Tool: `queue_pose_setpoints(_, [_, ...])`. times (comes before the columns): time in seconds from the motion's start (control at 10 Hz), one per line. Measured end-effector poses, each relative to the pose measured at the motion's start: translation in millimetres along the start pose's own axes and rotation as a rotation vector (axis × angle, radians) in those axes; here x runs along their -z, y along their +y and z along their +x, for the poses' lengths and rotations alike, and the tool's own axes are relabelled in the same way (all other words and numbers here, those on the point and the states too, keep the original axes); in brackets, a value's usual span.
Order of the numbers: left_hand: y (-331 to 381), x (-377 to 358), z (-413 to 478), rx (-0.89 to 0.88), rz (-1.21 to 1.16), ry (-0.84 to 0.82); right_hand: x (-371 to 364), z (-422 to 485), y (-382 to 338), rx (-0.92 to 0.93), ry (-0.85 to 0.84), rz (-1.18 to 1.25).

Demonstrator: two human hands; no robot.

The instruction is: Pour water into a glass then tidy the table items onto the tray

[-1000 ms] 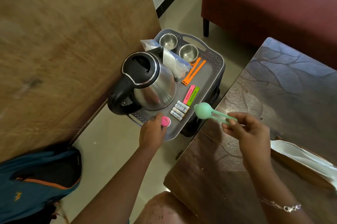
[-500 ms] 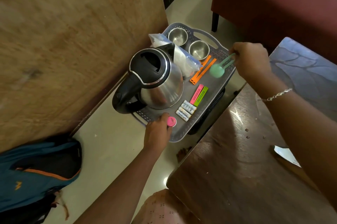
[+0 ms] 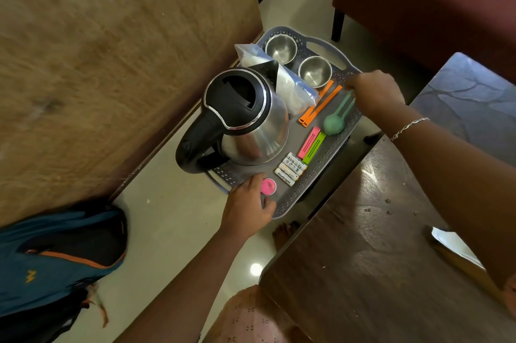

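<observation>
We look down on a grey tray that sits beside the dark wooden tabletop, above a pale floor. Our left hand is at the tray's near edge, with forefinger and thumb curled round a pink disc that lies flat on the tray. Our right hand, with a bracelet on its wrist, reaches over the tray's right edge and pinches the handle end of the green tongs. Their ball-shaped head rests on the tray floor near that edge.

A steel kettle with a black lid fills the left half of the tray, its handle overhanging the near-left corner. Two steel cups stand side by side at the far edge, and a clear plastic bag lies between them and the kettle. An orange clip lies just left of the tongs. A pink clip and a green clip lie touching, nearer us. A row of white batteries sits between those clips and the pink disc.

A blue backpack lies on the floor at lower left.
</observation>
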State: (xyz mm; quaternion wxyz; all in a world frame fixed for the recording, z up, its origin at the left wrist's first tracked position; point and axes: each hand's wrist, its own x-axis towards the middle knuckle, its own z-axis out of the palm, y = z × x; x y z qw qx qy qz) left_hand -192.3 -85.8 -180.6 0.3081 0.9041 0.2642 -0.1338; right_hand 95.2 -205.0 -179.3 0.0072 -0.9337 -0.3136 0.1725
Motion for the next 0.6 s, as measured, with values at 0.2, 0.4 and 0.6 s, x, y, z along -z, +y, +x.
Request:
queue_pose_setpoints(0.2, [-3.8, -0.4, -4.3, -0.025, -0.029, 0.004, -4.5, -7.5, -6.2, 0.059, -0.008, -0.145])
queue_pose_setpoints(0.4, [-5.2, 0.0, -6.1, -0.064, -0.024, -0.019, -2.1, -41.2, -8.4, 0.051, 0.086, -0.036])
queue_pose_setpoints(0.6, [1.2, 11.5, -23.0, -0.094, 0.037, -0.064, 0.2, -120.3, -16.0, -0.067, 0.204, 0.078])
